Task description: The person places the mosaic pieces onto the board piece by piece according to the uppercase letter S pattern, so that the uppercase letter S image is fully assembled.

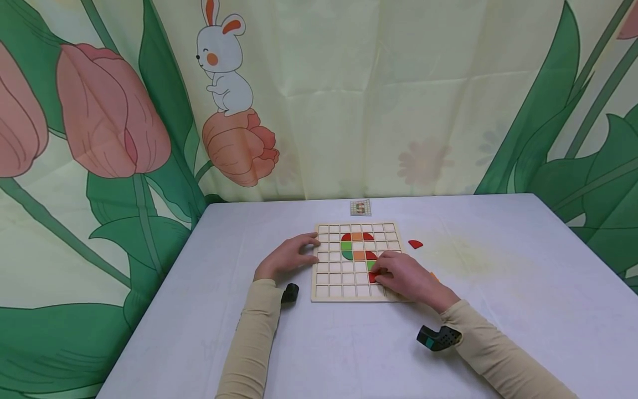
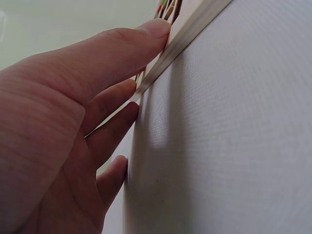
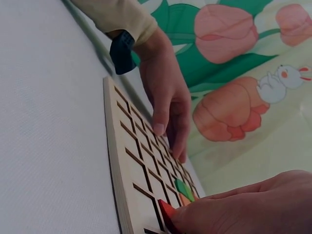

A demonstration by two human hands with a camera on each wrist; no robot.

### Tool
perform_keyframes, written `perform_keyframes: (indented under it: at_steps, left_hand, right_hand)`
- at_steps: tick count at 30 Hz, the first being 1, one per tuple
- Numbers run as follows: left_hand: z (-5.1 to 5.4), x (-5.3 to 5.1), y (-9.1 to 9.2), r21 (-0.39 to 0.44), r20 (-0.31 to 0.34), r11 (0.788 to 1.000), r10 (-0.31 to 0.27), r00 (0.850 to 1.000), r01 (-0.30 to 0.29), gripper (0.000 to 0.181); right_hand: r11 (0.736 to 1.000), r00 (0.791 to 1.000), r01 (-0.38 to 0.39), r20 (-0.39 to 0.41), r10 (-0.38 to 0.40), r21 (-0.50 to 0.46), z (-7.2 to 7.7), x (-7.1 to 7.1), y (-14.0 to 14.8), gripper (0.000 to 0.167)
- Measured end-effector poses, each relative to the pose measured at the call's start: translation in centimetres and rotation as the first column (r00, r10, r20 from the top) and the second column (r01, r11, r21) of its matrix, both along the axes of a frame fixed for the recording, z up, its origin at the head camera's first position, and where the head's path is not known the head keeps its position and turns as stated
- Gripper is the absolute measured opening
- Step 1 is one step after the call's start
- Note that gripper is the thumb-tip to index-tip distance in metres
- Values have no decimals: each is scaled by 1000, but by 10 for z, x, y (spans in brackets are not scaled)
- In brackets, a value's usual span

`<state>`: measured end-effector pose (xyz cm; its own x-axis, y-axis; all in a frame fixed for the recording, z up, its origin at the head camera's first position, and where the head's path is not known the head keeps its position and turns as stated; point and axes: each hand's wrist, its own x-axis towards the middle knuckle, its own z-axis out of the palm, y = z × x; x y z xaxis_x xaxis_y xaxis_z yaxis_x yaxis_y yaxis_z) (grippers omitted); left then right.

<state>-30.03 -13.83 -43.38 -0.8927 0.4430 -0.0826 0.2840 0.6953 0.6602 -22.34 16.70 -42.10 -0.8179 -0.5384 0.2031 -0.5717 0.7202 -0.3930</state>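
Note:
A wooden grid board [image 1: 329, 291] lies on the table, with red, orange and green pieces set in several of its cells in a curving row. My left hand [image 1: 288, 257] is at the board's left edge; in the left wrist view its thumb [image 2: 156, 29] touches the rim and the fingers are spread and loosely bent. Over the lower right of the board, my right hand [image 1: 406, 277] holds a red piece [image 3: 167, 214] at a cell, just below a light green piece [image 1: 371, 266]. The right fingertips are partly hidden in the right wrist view.
Right of the board lies a loose red quarter-round piece [image 1: 415, 244]. An orange piece [image 1: 433, 275] shows partly behind my right hand. A small patterned card [image 1: 360, 208] lies beyond the board, near the table's back edge. A printed curtain [image 1: 329, 111] hangs behind.

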Motion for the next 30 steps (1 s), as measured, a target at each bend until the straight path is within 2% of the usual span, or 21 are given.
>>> perform_keyframes:
  at_steps: [11,23,26,30]
  left_hand:
    - [0,0,-1,-3,-4,1000,-7,1000,7,42]
    - [-1,0,0,-2,-12,1000,-8,1000,8,42]
    - [-1,0,0,-2,-12,1000,-6,1000,6,41]
    - [0,0,0,-14,-11,1000,-2,1000,2,42]
  right_hand:
    - [1000,998,5,68,-6,20,-1,-4,0,10]
    - [1000,998,-17,54,17,-4,-1,-2,0,9]
    - [1000,999,-6,47,6,1,0,-2,0,9]
    - [999,996,51,76,-51,0,3,-4,6,8]
